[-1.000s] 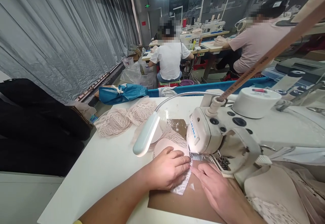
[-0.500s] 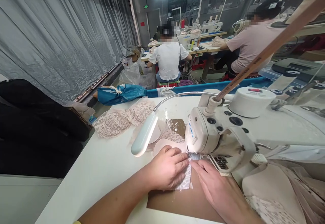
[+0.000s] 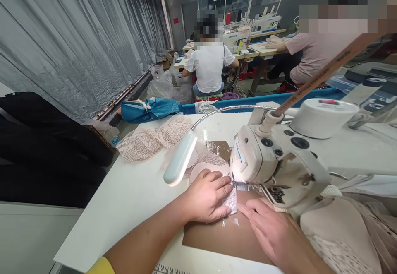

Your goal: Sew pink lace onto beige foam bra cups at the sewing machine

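Observation:
My left hand (image 3: 209, 197) lies flat, palm down, over a piece of pale lace fabric (image 3: 230, 203), its fingertips close to the needle area of the white sewing machine (image 3: 251, 154). Part of the lace is hidden beneath it. To the right of the lace edge, my right hand (image 3: 269, 222) rests low on the brown work plate (image 3: 217, 236), an extended fingertip at or just beside the edge. Nothing shows within its grasp. A smooth beige cup (image 3: 206, 168) and more lace extend behind my left hand.
A lit lamp (image 3: 180, 158) on a bendable neck hangs left of the machine head. Lace cups (image 3: 141, 145) lie at the table's far left; more beige pieces (image 3: 338, 220) sit at right. A thread cone (image 3: 324, 116) tops the machine. Two people work at machines ahead.
My right hand has drawn back from the needle area along the lace edge. The left hand stays on the lace, which sits nearer the machine. The camera view has shifted slightly.

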### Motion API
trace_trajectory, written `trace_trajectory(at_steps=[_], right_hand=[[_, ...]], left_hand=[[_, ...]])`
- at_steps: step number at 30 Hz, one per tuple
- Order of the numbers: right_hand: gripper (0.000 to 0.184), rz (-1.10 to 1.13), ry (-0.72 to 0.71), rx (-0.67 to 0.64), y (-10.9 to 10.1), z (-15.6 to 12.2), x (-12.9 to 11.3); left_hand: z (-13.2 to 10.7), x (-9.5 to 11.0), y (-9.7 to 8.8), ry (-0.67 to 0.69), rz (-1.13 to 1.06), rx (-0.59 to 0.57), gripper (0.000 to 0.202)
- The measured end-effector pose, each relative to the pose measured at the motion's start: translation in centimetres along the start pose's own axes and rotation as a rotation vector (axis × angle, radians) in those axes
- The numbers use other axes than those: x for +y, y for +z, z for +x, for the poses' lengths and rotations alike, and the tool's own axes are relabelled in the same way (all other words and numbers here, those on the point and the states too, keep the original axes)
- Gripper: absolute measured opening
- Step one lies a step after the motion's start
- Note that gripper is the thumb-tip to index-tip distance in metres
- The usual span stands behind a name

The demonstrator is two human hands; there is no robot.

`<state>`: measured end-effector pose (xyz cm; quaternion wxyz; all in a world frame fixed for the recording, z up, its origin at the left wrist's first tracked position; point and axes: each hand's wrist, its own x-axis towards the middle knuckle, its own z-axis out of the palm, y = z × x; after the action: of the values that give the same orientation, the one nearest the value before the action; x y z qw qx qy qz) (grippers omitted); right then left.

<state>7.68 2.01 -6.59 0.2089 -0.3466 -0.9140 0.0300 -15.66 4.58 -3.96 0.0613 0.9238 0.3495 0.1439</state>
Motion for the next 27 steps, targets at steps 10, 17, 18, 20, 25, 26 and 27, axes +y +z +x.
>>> trace_trajectory(at_steps=[10, 17, 18, 20, 25, 26, 27], right_hand=[[0.040, 0.065, -0.018, -0.006, 0.1, 0.0, -0.7], [0.043, 0.049, -0.014, -0.015, 0.5, -0.1, -0.8], [0.042, 0.056, -0.011, -0.014, 0.6, -0.1, -0.8], [0.041, 0.080, -0.005, -0.011, 0.7, -0.2, -0.8], [0.037, 0.139, 0.031, -0.031, 1.0, -0.5, -0.6], [0.037, 0.144, 0.035, -0.037, 1.1, -0.6, -0.5], [0.037, 0.146, 0.039, -0.043, 1.1, -0.7, -0.5]], left_hand=[[0.0, 0.0, 0.1, 0.004, 0.000, 0.005, 0.052], [-0.1, 0.2, -0.3, 0.085, -0.019, 0.010, 0.041], [-0.1, 0.3, -0.3, 0.097, -0.026, 0.004, 0.039], [-0.2, 0.3, -0.2, 0.098, -0.035, -0.008, 0.038], [-0.4, 0.8, 0.0, 0.041, -0.044, -0.021, 0.039], [-0.4, 0.9, 0.0, 0.034, -0.046, -0.024, 0.039], [-0.4, 1.0, 0.0, 0.028, -0.047, -0.025, 0.039]])
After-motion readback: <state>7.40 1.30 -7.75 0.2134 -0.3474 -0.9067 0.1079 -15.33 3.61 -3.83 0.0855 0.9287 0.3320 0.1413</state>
